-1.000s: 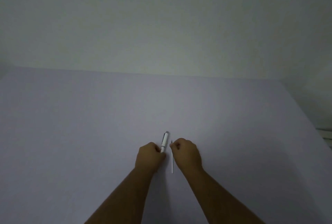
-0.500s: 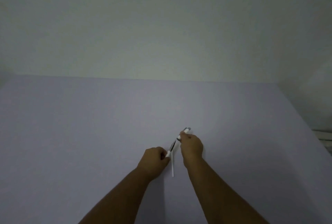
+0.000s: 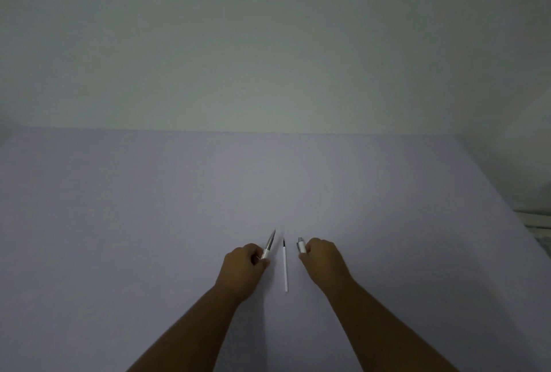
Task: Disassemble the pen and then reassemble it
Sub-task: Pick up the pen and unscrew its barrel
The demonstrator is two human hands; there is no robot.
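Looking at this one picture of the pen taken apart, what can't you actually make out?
- Head view: most of the pointed front piece sits inside the closed left hand.
- Head view: only the end of the white back piece shows; the right hand covers the rest.
- The refill on the table is too thin and dim to show its tip detail.
- Any small parts such as a spring: too small to tell.

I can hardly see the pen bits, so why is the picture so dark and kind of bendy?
Head view: the light is dim and even, so the table looks grey-purple with almost no shadows or glare; the wide lens curves the table's edges; the refill and the pieces in the left hand and right hand look small and soft.
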